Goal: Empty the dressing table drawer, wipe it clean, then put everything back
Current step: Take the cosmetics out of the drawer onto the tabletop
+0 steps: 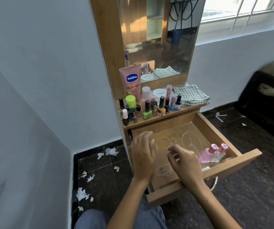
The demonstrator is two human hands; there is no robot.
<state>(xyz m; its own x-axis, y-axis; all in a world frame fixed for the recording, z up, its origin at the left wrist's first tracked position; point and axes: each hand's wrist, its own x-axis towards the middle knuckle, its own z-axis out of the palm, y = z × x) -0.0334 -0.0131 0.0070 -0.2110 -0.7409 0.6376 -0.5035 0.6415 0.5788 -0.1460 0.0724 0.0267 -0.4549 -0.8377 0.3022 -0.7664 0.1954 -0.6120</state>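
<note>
The wooden drawer point(242, 158) of the dressing table is pulled out. White scribble marks cover its bare floor point(179, 134). Two pink perfume bottles point(213, 153) lie in its right front corner, with a small white item point(205, 168) beside them. My left hand point(142, 154) hovers over the drawer's left side, fingers loosely apart, holding nothing. My right hand point(185, 162) hovers over the middle with fingers curled and slightly apart, empty too. On the tabletop stand several nail polish bottles point(147, 110), a pink Vaseline tube point(131, 81), a white nail polish remover jar point(160, 93) and a folded checked cloth point(190, 95).
A mirror point(157, 35) rises behind the tabletop. White paper scraps point(83, 193) litter the dark tiled floor on the left. A wall stands close on the left, a dark bed point(268, 90) on the right. A white cord point(214, 183) hangs below the drawer front.
</note>
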